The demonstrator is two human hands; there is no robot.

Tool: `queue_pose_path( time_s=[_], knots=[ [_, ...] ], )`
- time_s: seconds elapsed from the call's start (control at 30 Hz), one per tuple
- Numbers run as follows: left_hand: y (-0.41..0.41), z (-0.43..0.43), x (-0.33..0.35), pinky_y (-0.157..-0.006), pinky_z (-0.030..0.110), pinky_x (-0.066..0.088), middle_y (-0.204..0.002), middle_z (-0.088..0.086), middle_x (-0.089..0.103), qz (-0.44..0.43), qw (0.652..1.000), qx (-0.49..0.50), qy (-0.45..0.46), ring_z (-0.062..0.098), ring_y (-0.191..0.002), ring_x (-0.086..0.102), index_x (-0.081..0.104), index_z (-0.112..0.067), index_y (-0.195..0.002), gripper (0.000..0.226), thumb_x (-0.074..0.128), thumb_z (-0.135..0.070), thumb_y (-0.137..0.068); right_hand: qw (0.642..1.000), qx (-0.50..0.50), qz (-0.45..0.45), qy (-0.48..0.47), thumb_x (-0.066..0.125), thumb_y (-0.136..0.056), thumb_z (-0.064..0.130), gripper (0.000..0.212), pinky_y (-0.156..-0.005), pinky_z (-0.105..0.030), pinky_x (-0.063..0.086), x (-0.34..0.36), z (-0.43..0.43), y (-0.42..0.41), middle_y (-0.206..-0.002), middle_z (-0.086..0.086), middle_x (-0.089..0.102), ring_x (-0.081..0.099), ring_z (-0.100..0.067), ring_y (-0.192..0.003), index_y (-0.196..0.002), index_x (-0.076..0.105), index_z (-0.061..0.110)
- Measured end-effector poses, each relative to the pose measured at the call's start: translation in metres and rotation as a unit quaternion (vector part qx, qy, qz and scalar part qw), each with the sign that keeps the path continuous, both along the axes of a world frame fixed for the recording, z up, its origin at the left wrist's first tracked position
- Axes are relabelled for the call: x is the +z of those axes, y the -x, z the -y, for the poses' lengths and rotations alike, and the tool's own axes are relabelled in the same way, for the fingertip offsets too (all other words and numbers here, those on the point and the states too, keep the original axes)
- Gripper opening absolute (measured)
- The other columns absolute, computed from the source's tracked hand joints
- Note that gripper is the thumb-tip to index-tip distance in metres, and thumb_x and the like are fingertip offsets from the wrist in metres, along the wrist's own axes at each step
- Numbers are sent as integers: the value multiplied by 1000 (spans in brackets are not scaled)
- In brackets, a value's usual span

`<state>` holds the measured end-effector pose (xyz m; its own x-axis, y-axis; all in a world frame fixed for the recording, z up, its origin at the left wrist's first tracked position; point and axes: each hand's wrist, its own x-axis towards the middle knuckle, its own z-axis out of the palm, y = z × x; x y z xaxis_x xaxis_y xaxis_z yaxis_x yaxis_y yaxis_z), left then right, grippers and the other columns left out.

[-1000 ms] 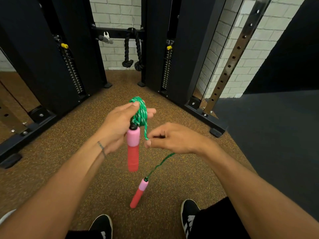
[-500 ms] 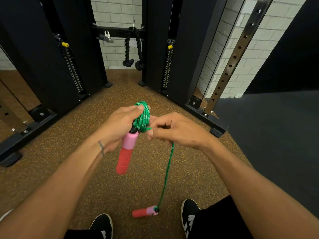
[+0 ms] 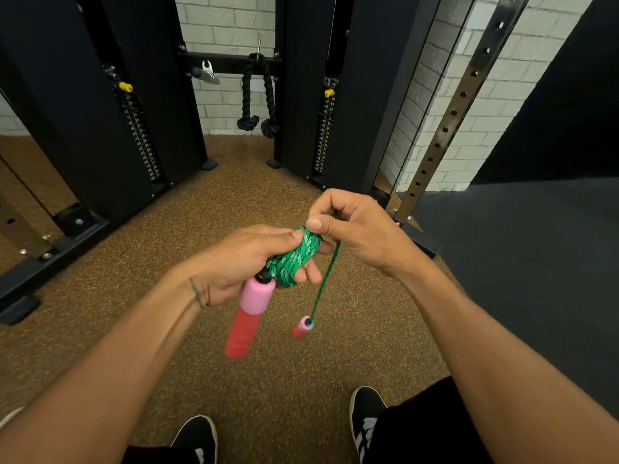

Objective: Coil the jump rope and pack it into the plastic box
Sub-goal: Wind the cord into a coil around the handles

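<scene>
The jump rope is green braided cord with two pink-and-red handles. Most of the cord is wound into a tight coil (image 3: 294, 261) around the fingers of my left hand (image 3: 241, 259), which grips it. One handle (image 3: 248, 313) hangs down from that hand. My right hand (image 3: 355, 229) pinches the free strand at the top of the coil. That strand (image 3: 323, 279) drops to the second handle (image 3: 303, 326), which dangles in the air. No plastic box is in view.
I stand on speckled brown rubber flooring (image 3: 167, 262); my black shoes (image 3: 365, 413) show at the bottom. Black weight-stack towers (image 3: 100, 128) stand ahead, with a black rope attachment (image 3: 258, 105) hanging between them. A perforated steel upright (image 3: 445, 128) and a dark mat (image 3: 519, 262) lie to the right.
My right hand rose over the top of the coil, adding another wrap. The free strand got shorter and the second handle lifted off the floor; it now dangles close under my hands.
</scene>
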<state>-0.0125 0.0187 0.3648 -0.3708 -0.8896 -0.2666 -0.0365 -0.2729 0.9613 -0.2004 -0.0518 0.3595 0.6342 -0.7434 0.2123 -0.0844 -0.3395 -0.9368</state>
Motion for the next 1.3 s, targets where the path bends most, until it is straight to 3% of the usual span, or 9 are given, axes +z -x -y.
queue_pose_path(
  time_s=[0.2, 0.37, 0.47, 0.57, 0.67, 0.87, 1.1, 1.2, 1.3],
  knots=[
    [0, 1, -3, -70, 27, 45, -80, 7, 67, -59, 998, 0, 13, 13, -71, 56, 70, -7, -116, 40, 55, -36, -92, 1000, -17, 4, -19, 63, -96, 14, 8, -62, -20, 48, 0, 3, 5, -70, 12, 64, 59, -3, -62, -88, 63, 15],
    [0, 2, -5, -71, 17, 49, -84, 2, 68, -35, 997, -23, 59, 8, -75, 58, 64, -10, -125, 42, 66, -15, -83, 999, -39, -6, -15, 57, -99, 20, 12, -75, -22, 50, -5, 9, 6, -88, 4, 67, 60, -7, -82, -99, 68, 15],
    [3, 2, -4, -71, 17, 51, -87, 3, 74, -78, 995, 23, 64, 7, -73, 63, 64, -9, -122, 44, 65, -9, -77, 996, -45, -34, -72, 50, -104, 26, 21, -70, -30, 46, -14, 12, 5, -87, -8, 61, 53, -16, -76, -99, 67, 14],
    [3, 4, -4, -70, 17, 51, -88, -1, 76, -105, 989, 78, 73, 5, -72, 64, 66, -14, -117, 41, 65, -10, -76, 987, -37, -99, -119, 48, -104, 32, 32, -70, -33, 47, -27, 11, -1, -86, -8, 57, 52, -12, -70, -107, 62, 4],
    [1, 6, -6, -75, 18, 48, -85, -3, 72, -74, 989, 89, 97, 5, -76, 59, 63, -18, -124, 44, 63, -18, -80, 979, -17, -129, -159, 46, -105, 33, 26, -74, -38, 52, -32, 5, -7, -79, -2, 60, 57, -11, -67, -97, 63, 16],
    [4, 6, -8, -70, 16, 47, -75, -5, 61, -47, 983, 108, 139, 4, -70, 53, 64, -13, -123, 37, 55, -25, -89, 976, -58, -150, -147, 43, -105, 38, 32, -71, -38, 51, -28, 2, -9, -79, -3, 63, 61, -14, -68, -99, 63, 13],
    [4, 8, -11, -78, 22, 50, -106, -6, 69, -27, 984, 118, 133, 3, -86, 62, 62, -21, -124, 36, 60, -17, -88, 968, 11, -211, -134, 46, -105, 32, 13, -62, -23, 50, -30, -17, -21, -88, 0, 69, 64, -7, -72, -99, 57, 33],
    [3, 10, -14, -71, 18, 52, -96, -10, 71, 10, 980, 143, 136, 1, -80, 62, 56, -21, -131, 39, 55, -6, -95, 961, 47, -238, -135, 51, -103, 27, 9, -63, -21, 50, -25, -18, -19, -88, 1, 67, 64, -4, -71, -103, 60, 27],
    [-1, 13, -15, -77, 20, 55, -102, -8, 71, 59, 974, 163, 147, 1, -86, 64, 50, -14, -138, 43, 54, -4, -96, 950, 95, -273, -120, 51, -103, 24, 20, -61, -18, 51, -21, -23, -20, -86, 1, 66, 62, -4, -70, -118, 62, 17]
  ],
)
